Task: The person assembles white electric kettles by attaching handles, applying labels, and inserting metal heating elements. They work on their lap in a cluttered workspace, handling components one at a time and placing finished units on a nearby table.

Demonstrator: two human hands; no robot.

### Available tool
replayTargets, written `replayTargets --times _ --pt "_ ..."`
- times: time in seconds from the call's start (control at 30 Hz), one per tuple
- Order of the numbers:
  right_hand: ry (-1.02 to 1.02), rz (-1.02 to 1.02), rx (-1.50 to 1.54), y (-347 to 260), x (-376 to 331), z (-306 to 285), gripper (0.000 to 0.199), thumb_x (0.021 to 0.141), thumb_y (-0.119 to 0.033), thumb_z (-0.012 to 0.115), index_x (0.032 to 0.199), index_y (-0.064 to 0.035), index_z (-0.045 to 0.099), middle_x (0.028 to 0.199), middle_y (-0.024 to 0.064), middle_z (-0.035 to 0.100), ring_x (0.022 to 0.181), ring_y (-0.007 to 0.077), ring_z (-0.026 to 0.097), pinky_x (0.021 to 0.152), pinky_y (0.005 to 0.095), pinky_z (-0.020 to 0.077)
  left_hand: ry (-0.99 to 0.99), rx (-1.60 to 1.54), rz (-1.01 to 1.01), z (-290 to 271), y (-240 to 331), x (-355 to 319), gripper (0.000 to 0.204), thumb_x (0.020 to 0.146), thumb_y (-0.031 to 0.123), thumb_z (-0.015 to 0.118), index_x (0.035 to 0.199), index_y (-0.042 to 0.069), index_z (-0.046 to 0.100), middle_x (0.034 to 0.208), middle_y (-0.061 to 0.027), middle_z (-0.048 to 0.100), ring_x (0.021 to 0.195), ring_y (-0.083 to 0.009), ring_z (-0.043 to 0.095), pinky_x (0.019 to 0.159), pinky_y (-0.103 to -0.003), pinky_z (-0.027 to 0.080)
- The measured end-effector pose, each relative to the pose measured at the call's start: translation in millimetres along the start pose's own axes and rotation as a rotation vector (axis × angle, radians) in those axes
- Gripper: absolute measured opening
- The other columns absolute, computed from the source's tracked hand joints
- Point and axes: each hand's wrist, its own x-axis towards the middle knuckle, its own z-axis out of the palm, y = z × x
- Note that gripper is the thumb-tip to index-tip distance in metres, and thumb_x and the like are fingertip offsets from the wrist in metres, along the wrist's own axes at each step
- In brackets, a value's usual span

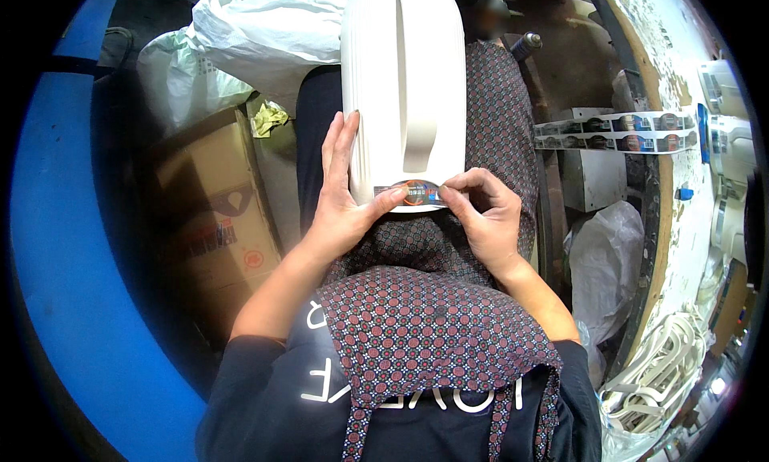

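Observation:
A long, rounded white plastic container (376,86) lies across my lap, with ribbed sides and a raised strip handle (418,134) down its middle. At its near end is a small dark label sticker (415,193) with orange and blue patches. My left hand (340,198) grips the container's left edge, fingers stretched along the side and thumb on the label's left end. The thumb and forefinger of my right hand (489,214) pinch the label's right end; the other fingers are curled in.
Strips of similar labels (617,133) hang off the worktable (669,70) on the right. Below lies a bundle of white plastic loops (661,370). To the left are a cardboard box (212,206), white sacks (256,30), crumpled yellow paper (269,119) and a blue surface (72,262).

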Motion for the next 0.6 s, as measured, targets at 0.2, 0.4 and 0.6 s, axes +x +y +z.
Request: replayTargets --times 0.2,0.4,0.6 --pt "0.089 -0.432 -0.818 7.0 16.3 -34.7 0.036 0.072 -0.006 0.074 0.106 -0.0062 0.062 0.081 0.0048 0.061 0.074 0.0248 0.058 0.065 0.0388 0.0421 -0.079 -0.202 -0.009 -10.0 -18.8 8.1 0.097 0.074 0.026 0.079 0.153 0.013 0.024 0.158 -0.0176 0.011 0.145 -0.0314 0.021 0.116 -0.042 0.023" --pt "0.138 -0.636 -0.389 1.1 60.7 39.6 0.099 0.074 -0.031 0.078 0.148 0.0033 0.023 0.147 0.0255 0.031 0.138 0.0404 0.03 0.114 0.0469 0.0257 -0.049 -0.008 0.25 -2.9 -41.4 5.1 0.084 0.092 0.046 0.05 0.153 0.001 0.013 0.16 -0.0173 0.007 0.148 -0.0306 0.008 0.119 -0.043 0.009" --pt "0.095 -0.702 -0.262 24.7 57.5 -5.2 0.077 0.076 -0.016 0.074 0.139 0.0053 0.035 0.138 0.0264 0.043 0.126 0.0392 0.048 0.104 0.0433 0.0409 0.143 -0.07 0.335 -22.5 -64.1 74.0 0.076 0.098 0.045 0.047 0.153 0.005 0.015 0.158 -0.0161 0.016 0.145 -0.0305 0.019 0.117 -0.042 0.018"
